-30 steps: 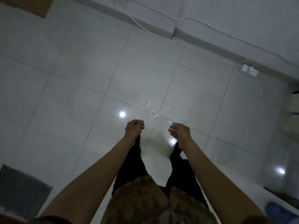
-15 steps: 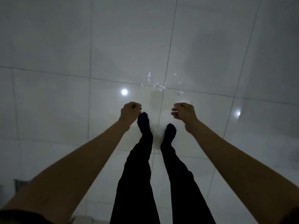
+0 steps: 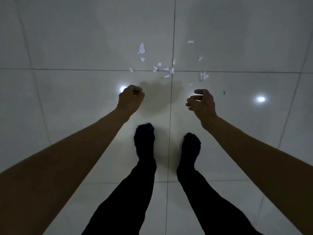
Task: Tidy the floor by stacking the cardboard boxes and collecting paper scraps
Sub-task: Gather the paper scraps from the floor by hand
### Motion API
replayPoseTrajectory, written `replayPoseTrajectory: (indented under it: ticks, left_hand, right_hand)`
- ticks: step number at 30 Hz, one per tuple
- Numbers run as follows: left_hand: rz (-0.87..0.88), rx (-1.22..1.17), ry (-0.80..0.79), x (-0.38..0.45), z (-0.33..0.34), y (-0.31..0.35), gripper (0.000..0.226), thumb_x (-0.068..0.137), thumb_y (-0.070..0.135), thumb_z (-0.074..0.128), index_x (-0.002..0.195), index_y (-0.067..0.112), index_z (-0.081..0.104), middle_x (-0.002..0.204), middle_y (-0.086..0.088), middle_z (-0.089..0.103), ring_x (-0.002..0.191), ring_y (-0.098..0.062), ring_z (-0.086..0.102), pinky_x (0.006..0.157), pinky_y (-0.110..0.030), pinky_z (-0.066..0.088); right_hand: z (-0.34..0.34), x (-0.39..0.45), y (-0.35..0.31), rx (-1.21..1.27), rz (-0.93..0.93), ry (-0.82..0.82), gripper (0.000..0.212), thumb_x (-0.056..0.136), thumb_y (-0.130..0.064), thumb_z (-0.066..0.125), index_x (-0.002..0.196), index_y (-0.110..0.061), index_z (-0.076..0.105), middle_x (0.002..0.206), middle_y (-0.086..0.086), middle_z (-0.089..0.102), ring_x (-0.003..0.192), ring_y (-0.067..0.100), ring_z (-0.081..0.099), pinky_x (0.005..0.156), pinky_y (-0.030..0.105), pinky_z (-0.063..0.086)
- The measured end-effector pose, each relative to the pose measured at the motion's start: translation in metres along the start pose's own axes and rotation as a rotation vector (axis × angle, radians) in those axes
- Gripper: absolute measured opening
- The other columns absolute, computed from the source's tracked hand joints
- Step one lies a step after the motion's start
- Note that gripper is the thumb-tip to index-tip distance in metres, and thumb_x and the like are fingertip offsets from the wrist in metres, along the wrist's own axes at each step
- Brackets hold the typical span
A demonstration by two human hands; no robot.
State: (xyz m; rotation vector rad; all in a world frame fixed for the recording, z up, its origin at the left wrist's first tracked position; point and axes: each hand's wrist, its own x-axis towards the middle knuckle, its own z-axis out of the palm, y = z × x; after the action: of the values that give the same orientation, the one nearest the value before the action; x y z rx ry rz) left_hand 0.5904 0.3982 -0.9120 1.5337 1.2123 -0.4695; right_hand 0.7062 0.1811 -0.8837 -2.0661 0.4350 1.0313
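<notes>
From the head view, you are looking straight down at a pale tiled floor (image 3: pixel 71 39). Your left hand (image 3: pixel 130 97) hangs above it as a closed fist; whether the fingers hold anything, you cannot tell. Your right hand (image 3: pixel 202 103) has its fingers (image 3: pixel 199 91) curled loosely with a gap between them and the thumb — nothing shows in it. The paper scraps (image 3: pixel 169 69) lie scattered on the floor just beyond both hands, most of them gathered where the tile lines cross, a few strays off to the right. Your feet in dark socks (image 3: pixel 144 139) stand on the tiles below the hands — clear of the scraps.
</notes>
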Motion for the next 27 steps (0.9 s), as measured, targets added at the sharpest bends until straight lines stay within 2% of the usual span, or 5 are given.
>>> replayPoseTrajectory:
  ticks: [3, 6, 11, 17, 27]
  left_hand:
    - [0.173, 0.189, 0.069, 0.040, 0.026, -0.023, 0.025, 0.090, 0.015, 0.062, 0.115, 0.010, 0.062, 0.110, -0.001, 0.064, 0.096, -0.013, 0.062, 0.077, -0.017, 0.047]
    - [0.452, 0.352, 0.198, 0.068, 0.043, -0.042, 0.041, 0.084, 0.020, 0.065, 0.123, 0.008, 0.056, 0.128, -0.012, 0.053, 0.118, -0.026, 0.054, 0.097, -0.034, 0.045]
    - [0.497, 0.564, 0.427, 0.105, 0.054, -0.049, 0.112, 0.072, 0.076, 0.063, 0.153, 0.010, 0.022, 0.161, -0.020, 0.007, 0.150, -0.033, 0.008, 0.118, -0.048, 0.013]
    - [0.552, 0.735, 0.499, 0.148, 0.074, -0.050, 0.134, 0.062, 0.096, 0.047, 0.154, 0.003, 0.016, 0.161, -0.025, 0.007, 0.149, -0.042, 0.001, 0.119, -0.057, 0.005]
    - [0.768, 0.825, 0.519, 0.173, 0.078, -0.067, 0.125, 0.072, 0.090, 0.042, 0.155, 0.004, 0.004, 0.161, -0.026, -0.005, 0.149, -0.040, -0.009, 0.118, -0.060, -0.001]
  right_hand:
    - [0.016, 0.053, 0.033, -0.069, -0.022, 0.123, 0.048, 0.084, -0.008, 0.068, 0.128, -0.008, 0.048, 0.113, 0.008, 0.056, 0.094, 0.030, 0.065, 0.087, 0.044, 0.056]
    - [0.022, 0.093, 0.055, -0.137, -0.060, 0.233, 0.069, 0.080, -0.012, 0.075, 0.138, -0.007, 0.038, 0.131, 0.016, 0.046, 0.105, 0.028, 0.057, 0.088, 0.030, 0.048]
    - [0.026, 0.133, 0.075, -0.201, -0.162, 0.370, 0.113, 0.068, -0.027, 0.090, 0.150, -0.001, 0.017, 0.143, 0.020, 0.024, 0.125, 0.031, 0.040, 0.090, 0.020, 0.036]
    - [0.024, 0.166, 0.090, -0.276, -0.564, 0.286, 0.088, 0.073, -0.035, 0.086, 0.142, -0.010, 0.039, 0.132, 0.014, 0.036, 0.098, 0.024, 0.054, 0.073, -0.001, 0.038]
    - [0.030, 0.207, 0.071, -0.427, -0.996, 0.073, 0.048, 0.085, -0.015, 0.077, 0.130, -0.011, 0.057, 0.115, 0.002, 0.049, 0.079, 0.006, 0.059, 0.078, 0.009, 0.046]
